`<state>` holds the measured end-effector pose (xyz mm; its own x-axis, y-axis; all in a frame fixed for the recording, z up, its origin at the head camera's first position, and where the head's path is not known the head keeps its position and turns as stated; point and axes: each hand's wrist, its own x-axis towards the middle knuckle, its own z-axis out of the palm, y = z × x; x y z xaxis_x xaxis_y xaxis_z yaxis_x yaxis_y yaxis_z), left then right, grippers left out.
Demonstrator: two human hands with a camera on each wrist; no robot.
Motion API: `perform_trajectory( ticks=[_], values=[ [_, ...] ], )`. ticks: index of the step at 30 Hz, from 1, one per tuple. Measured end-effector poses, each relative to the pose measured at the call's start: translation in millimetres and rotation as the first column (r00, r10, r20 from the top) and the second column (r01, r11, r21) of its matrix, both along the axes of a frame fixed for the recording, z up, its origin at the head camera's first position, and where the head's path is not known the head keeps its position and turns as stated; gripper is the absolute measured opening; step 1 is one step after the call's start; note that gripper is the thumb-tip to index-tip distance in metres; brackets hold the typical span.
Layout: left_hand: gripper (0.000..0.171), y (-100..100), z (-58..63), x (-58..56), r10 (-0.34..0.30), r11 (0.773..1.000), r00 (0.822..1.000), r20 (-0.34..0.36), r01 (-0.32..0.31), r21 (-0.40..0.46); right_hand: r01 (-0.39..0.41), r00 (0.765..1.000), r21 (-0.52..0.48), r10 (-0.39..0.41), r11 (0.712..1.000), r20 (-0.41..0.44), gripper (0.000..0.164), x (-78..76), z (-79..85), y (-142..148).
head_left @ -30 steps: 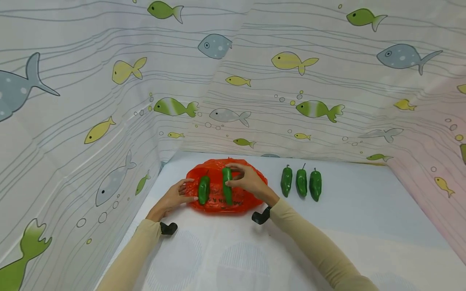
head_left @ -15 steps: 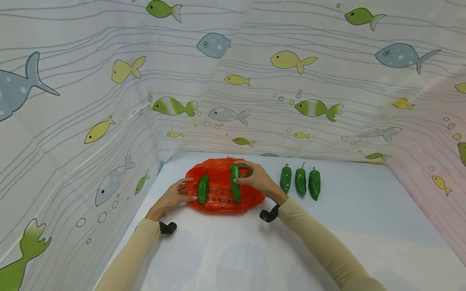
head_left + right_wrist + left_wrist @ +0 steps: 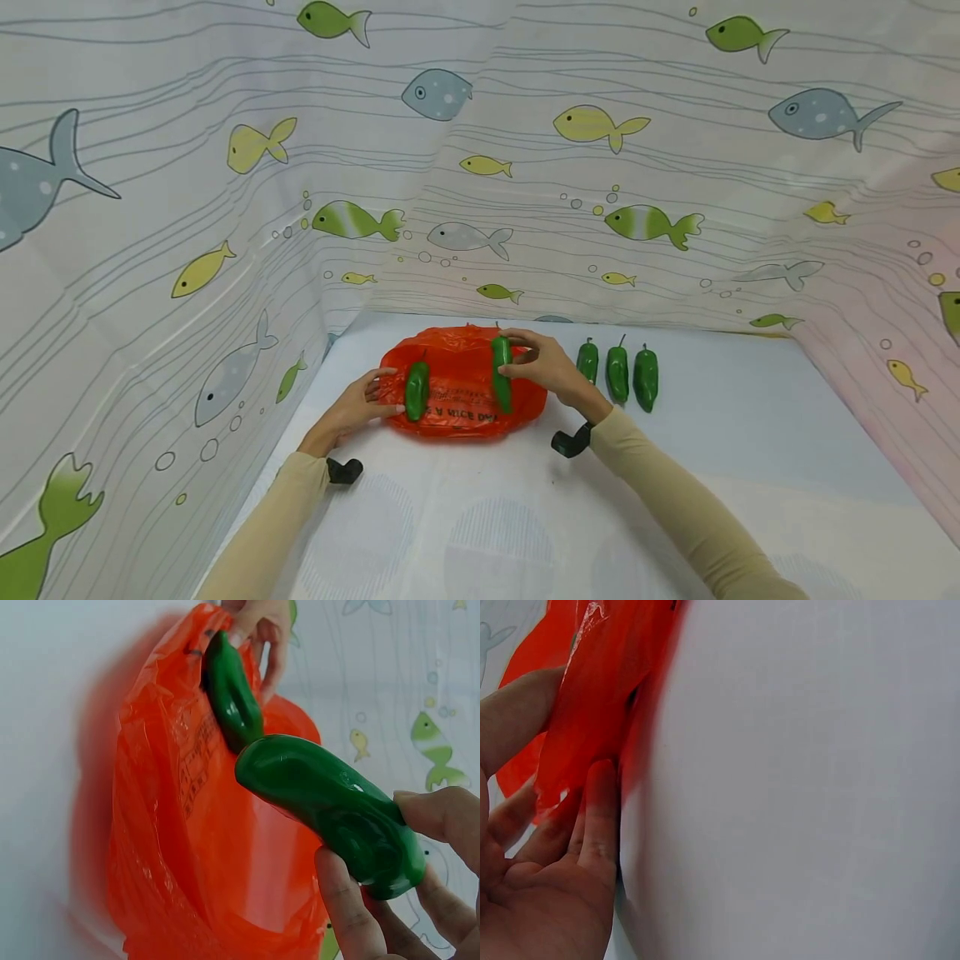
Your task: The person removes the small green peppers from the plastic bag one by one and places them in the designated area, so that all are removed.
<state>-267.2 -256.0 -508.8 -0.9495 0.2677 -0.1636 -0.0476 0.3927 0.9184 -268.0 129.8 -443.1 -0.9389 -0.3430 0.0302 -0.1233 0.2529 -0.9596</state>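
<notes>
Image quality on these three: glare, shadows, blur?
Head: soft, even light, fish-print backdrop mostly crisp. Left wrist: dim; glare streak on the red bag, blurred reddish shadow beside it on the white tabletop, bag edge soft. Right wrist: small highlights on the held green pepper, reddish shadow left of the bag.

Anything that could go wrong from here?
Slip: the right hand grips the glossy green pepper near one end; it could swing or drop.
Collapse: the red bag is thin and crumpled; its edge might fold.
Bump: the second pepper, beside the left hand, might shift if knocked.
</notes>
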Motion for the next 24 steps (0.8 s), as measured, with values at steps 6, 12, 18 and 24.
perform_trajectory(
  ticks=[6, 12, 18, 24],
  values=[
    [0.079, -0.1, 0.3, -0.1, 0.005, 1.0, 1.0, -0.001, -0.005, -0.004, 0.032, 0.999, 0.012, -0.032, 0.999, -0.008, 0.065, 0.7, 1.7, 11.7],
    [0.082, 0.7, 0.7, 0.1, 0.005, 1.0, 1.0, 0.005, -0.005, -0.005, 0.057, 0.998, 0.03, -0.056, 0.998, -0.01, 0.064, 2.8, 4.2, 24.2],
    [0.081, 0.8, 0.6, 0.7, 0.005, 1.0, 1.0, 0.008, -0.005, 0.009, 0.083, 0.997, 0.045, -0.083, 0.995, -0.009, 0.066, 3.9, 2.2, 39.0],
    [0.082, 0.8, 1.2, 1.5, 0.003, 1.0, 1.0, 0.009, -0.003, 0.023, 0.091, 0.996, 0.045, -0.09, 0.995, -0.013, 0.067, 7.4, 5.9, 53.1]
  ],
)
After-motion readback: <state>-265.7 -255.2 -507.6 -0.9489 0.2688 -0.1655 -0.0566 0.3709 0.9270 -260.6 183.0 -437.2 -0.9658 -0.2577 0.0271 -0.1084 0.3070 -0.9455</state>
